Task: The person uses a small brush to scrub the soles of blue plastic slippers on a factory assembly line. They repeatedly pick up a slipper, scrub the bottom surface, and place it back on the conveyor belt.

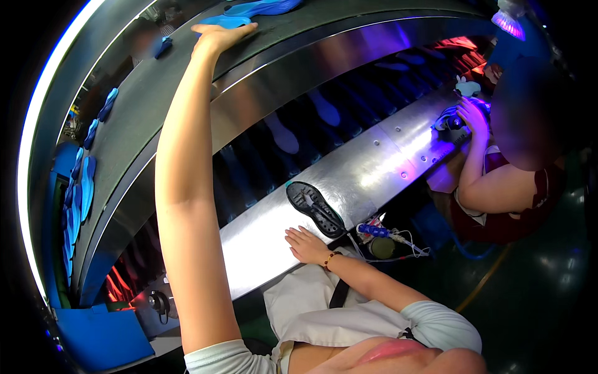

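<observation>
My left arm stretches far up across the machine, and my left hand (219, 38) is at the dark conveyor belt (134, 103). Its thumb and fingers span the end of a light blue shoe sole (227, 22), closed about its sides; part of the fingers is hidden. Beyond it lies another blue shoe sole (265, 7). My right hand (306, 245) rests flat on the shiny metal ledge (255, 243), fingers stretched and holding nothing. Just beyond its fingertips a black shoe sole (314, 209) lies on the ledge, apart from the hand.
Several blue soles (87, 187) stand along the belt's left side. Under the belt's metal rim hang rows of soles (283, 134) in shadow. At right a co-worker's hand (473, 115) handles a shoe part under violet light. A blue bottle (374, 230) and cables sit beside the ledge.
</observation>
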The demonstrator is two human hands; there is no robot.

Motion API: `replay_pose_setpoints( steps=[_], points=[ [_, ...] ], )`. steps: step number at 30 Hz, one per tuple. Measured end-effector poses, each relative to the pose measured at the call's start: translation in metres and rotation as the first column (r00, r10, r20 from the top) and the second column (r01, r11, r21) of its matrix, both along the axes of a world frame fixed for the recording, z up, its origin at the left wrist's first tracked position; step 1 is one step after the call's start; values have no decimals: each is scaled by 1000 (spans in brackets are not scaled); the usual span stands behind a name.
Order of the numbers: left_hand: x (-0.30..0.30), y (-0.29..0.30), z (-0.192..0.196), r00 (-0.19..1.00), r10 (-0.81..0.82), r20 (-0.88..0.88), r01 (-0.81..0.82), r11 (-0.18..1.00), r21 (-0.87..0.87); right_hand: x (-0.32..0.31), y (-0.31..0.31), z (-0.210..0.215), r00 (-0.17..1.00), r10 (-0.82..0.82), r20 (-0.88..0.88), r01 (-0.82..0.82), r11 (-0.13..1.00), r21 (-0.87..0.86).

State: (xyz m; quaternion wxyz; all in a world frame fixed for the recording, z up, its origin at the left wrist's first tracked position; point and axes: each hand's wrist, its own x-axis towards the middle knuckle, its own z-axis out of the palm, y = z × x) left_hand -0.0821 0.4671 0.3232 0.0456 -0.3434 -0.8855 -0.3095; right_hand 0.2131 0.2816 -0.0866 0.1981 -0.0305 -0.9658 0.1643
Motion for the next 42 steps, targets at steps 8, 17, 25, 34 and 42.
replay_pose_setpoints(
  steps=[8, 17, 25, 34, 42],
  points=[
    [-25, 19, -8, 994, 103, 32, -104, 993, 59, -2, 3, 2, 1000, -5, -3, 5, 1000, 18],
    [21, 15, 9, 926, 148, -346, -219, 960, -174, -1, 3, -1, 1000, -15, -19, 17, 997, 78],
    [14, 115, -12, 444, -498, -745, 682, 727, -79, -2, -1, 3, 1000, 5, 3, -5, 998, 59],
    [48, 90, -9, 591, -288, -753, 112, 954, -277, 0, 3, 3, 1000, -10, 25, 10, 1000, 8],
    [37, 96, -8, 772, -196, -604, 111, 978, -175, -3, 4, 8, 999, 10, 35, -11, 1000, 17]
  ],
)
